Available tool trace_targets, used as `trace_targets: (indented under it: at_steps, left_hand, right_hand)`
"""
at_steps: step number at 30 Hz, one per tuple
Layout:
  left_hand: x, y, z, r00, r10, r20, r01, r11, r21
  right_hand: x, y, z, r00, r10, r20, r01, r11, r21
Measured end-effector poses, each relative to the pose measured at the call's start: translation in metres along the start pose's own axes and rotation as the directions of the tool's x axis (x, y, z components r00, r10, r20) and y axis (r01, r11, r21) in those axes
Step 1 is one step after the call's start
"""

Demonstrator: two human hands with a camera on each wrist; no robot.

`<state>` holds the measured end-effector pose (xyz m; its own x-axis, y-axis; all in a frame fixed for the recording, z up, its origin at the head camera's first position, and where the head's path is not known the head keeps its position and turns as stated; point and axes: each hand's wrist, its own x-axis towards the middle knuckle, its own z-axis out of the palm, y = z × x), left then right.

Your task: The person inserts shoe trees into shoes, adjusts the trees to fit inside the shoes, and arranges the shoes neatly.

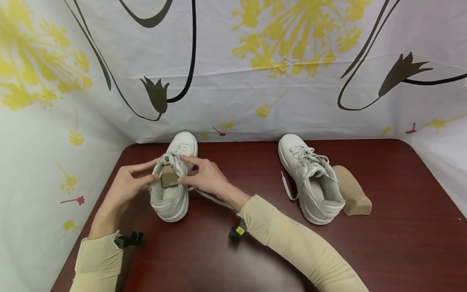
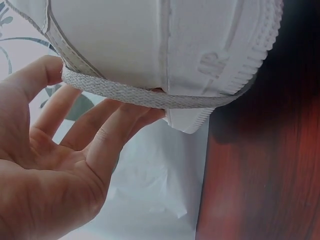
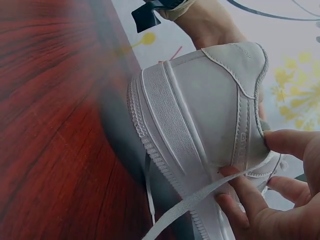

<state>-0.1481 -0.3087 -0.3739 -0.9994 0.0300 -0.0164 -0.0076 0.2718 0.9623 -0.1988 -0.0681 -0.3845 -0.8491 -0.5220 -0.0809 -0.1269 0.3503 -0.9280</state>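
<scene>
A white sneaker [image 1: 181,142] stands at the left of the table, toe toward the back, held from both sides. My left hand [image 1: 125,184] grips its left side, thumb at the collar edge; in the left wrist view the fingers lie along the outer wall, near a pale lace [image 2: 120,91] that loops across it. My right hand [image 1: 206,176] pinches the opposite side, thumb at the collar and fingers against the wall beside a trailing lace [image 3: 187,204]. Inside the shoe opening, under the tongue, sits a tan block-like insert [image 1: 169,177].
A second white sneaker [image 1: 292,148], laces loose, stands on the right of the dark red table [image 1: 251,251]. Against its right side lies a tan shoe-shaped insert [image 1: 348,188]. A white cloth [image 1: 226,109] with yellow and grey flower prints hangs behind the table and along its left side.
</scene>
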Motion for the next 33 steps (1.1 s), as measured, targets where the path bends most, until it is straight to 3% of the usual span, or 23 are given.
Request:
trace_targets:
  at_steps: [3, 11, 21, 33]
  left_hand:
    - [-0.001, -0.003, -0.003, 1.000, -0.008, -0.015, 0.008, 1.000, -0.025]
    - [0.002, -0.007, -0.010, 1.000, -0.020, -0.021, 0.020, 1.000, 0.014]
    - [0.006, -0.008, -0.022, 1.000, -0.014, -0.022, 0.013, 0.999, -0.037]
    - [0.012, -0.012, -0.032, 0.999, -0.004, 0.040, 0.008, 0.994, -0.110]
  right_hand:
    - [0.002, 0.000, 0.004, 1.000, -0.005, 0.005, 0.005, 1.000, -0.005]
    - [0.007, 0.000, 0.011, 1.000, -0.002, -0.005, 0.002, 1.000, 0.001]
    - [0.016, -0.003, 0.018, 1.000, -0.022, -0.016, 0.022, 1.000, -0.007]
    - [0.023, -0.003, 0.023, 0.998, -0.041, -0.038, 0.040, 0.998, -0.038]
